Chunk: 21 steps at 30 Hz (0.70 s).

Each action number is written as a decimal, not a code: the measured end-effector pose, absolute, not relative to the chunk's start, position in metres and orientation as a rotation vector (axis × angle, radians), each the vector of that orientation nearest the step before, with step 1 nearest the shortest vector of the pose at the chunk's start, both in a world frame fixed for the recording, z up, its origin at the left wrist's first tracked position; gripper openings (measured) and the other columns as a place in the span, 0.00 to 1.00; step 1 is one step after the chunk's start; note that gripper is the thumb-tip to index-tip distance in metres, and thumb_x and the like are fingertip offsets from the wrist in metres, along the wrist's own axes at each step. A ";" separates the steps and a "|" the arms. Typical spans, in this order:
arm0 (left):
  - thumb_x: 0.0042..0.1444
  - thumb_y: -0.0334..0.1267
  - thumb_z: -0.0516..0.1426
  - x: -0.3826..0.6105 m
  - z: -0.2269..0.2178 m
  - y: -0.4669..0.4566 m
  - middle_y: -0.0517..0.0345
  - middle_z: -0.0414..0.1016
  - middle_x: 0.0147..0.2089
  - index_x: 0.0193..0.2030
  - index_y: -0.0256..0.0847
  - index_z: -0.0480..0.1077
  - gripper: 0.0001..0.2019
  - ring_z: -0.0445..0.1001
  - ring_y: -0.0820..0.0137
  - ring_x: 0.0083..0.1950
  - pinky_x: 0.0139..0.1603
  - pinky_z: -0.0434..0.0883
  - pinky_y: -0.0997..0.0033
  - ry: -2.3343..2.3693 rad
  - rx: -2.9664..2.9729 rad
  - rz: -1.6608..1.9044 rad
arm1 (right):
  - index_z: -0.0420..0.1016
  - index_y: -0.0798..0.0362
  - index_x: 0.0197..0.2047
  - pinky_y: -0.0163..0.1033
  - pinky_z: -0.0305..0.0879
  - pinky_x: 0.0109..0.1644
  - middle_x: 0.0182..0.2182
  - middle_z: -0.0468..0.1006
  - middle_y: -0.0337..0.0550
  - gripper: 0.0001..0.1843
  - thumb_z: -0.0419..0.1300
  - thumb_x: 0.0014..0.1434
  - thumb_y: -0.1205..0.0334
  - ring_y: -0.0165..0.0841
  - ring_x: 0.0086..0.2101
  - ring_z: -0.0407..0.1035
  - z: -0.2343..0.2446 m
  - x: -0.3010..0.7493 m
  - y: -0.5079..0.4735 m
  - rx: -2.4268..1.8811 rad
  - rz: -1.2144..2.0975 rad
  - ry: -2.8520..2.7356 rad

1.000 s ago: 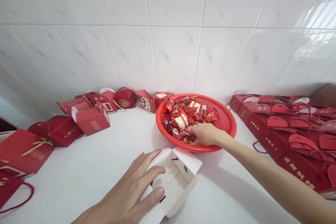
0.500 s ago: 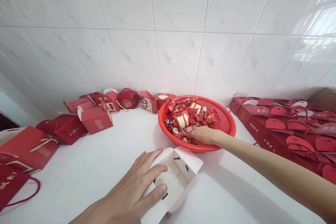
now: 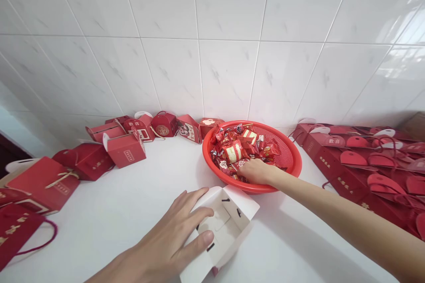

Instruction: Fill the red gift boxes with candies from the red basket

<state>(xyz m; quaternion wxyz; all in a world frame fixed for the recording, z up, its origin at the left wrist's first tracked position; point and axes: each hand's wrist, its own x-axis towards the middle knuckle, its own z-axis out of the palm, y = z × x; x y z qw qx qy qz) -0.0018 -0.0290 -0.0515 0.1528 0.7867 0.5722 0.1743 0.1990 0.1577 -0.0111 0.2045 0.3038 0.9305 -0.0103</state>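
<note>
An open paper gift box (image 3: 222, 225), white inside with dark slots, stands on the table below the basket. My left hand (image 3: 186, 225) grips its left side, the thumb and a finger reaching over the edge. I see nothing inside the box. A red plastic basket (image 3: 292, 154) holds wrapped sweets (image 3: 232, 152) in red, gold and white. Among the sweets near the basket's front rim, my right hand (image 3: 257, 171) is curled downward. Its fingertips are mostly hidden, so what they hold cannot be seen.
Several closed red gift boxes (image 3: 124, 150) stand in a curved row at the left and back. Rows of red boxes (image 3: 348, 172) with rounded handle flaps and cords crowd the right side. A white tiled wall (image 3: 229, 79) rises behind the white table (image 3: 159, 172).
The whole view has shifted slightly, so things appear a little further right. My right hand is still in the sweets, its fingers curled slightly more. My left hand stays on the box.
</note>
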 end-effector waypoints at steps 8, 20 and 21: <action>0.70 0.55 0.48 -0.003 -0.053 -0.028 0.51 0.59 0.73 0.55 0.47 0.75 0.21 0.60 0.50 0.69 0.71 0.59 0.42 1.624 2.282 0.515 | 0.81 0.54 0.46 0.42 0.68 0.42 0.45 0.82 0.55 0.15 0.54 0.65 0.71 0.46 0.45 0.78 -0.015 0.200 0.161 0.828 -0.051 2.588; 0.69 0.56 0.48 -0.001 -0.046 -0.029 0.54 0.58 0.74 0.54 0.49 0.74 0.21 0.59 0.51 0.71 0.72 0.56 0.40 1.629 2.178 0.496 | 0.80 0.56 0.47 0.41 0.66 0.41 0.45 0.81 0.55 0.15 0.53 0.66 0.70 0.46 0.46 0.77 -0.010 0.200 0.158 0.818 -0.041 2.566; 0.69 0.57 0.48 -0.001 -0.046 -0.029 0.54 0.57 0.74 0.54 0.50 0.74 0.21 0.58 0.50 0.71 0.72 0.56 0.40 1.636 2.165 0.491 | 0.80 0.55 0.47 0.41 0.66 0.41 0.45 0.81 0.55 0.15 0.53 0.66 0.70 0.46 0.45 0.77 -0.009 0.201 0.157 0.818 -0.040 2.566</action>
